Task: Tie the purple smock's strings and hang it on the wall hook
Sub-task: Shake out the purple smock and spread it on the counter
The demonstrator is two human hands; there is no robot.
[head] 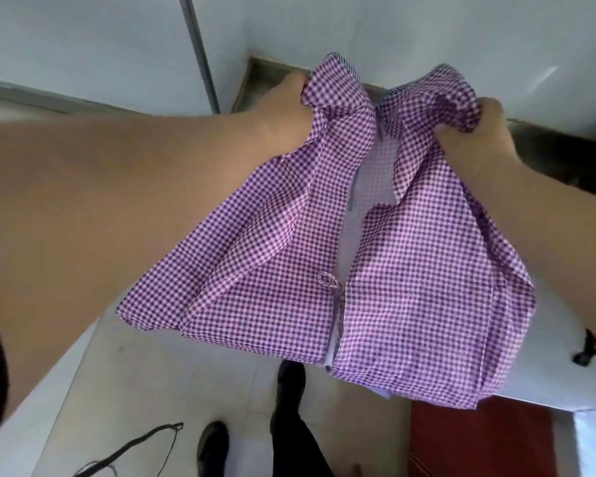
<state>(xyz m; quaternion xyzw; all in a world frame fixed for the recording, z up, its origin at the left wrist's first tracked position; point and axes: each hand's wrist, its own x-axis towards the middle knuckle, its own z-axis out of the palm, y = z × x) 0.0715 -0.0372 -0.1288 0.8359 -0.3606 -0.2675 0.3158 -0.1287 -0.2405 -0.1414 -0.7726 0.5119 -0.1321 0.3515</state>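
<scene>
Both forearms reach out; left hand (283,108) and right hand (479,132) each grip bunched purple smock (393,287). One pair of strings (329,282) is tied. No writing shows.

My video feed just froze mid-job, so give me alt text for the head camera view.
Both hands hold a purple checked smock up in the air, the left hand and right hand each gripping a bunched top corner. A tied bow closes its opening lower down. Below are a pale tiled floor and dark shoes.
</scene>
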